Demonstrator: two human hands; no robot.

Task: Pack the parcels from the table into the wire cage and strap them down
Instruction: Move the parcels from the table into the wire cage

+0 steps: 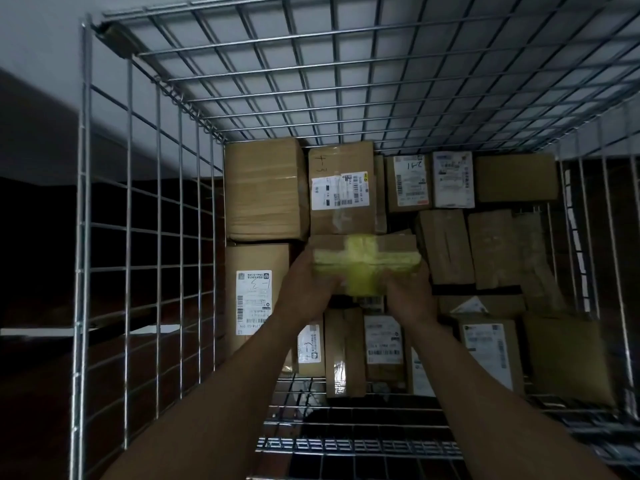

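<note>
between both hands point(360, 292), gripped at each end, sits the yellow-taped parcel point(365, 263).

A pale grey wall point(38, 39) stands above a darker surface point(38, 140) at left.

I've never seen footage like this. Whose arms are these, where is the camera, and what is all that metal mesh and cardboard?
There is no machine here. A person is working with bare hands, and the single picture comes from a wide-angle camera worn on their head, looking forward and down. That is why two forearms reach in from the bottom edge. The metal grid is a wire cage. Inside it lie many brown cardboard parcels, several with white shipping labels, and a large plain box sits at the back left. The left hand and right hand together grip a flat parcel crossed with yellow-green tape, one hand at each end, above the packed ones. It looks slightly blurred. No strap is visible.
</note>
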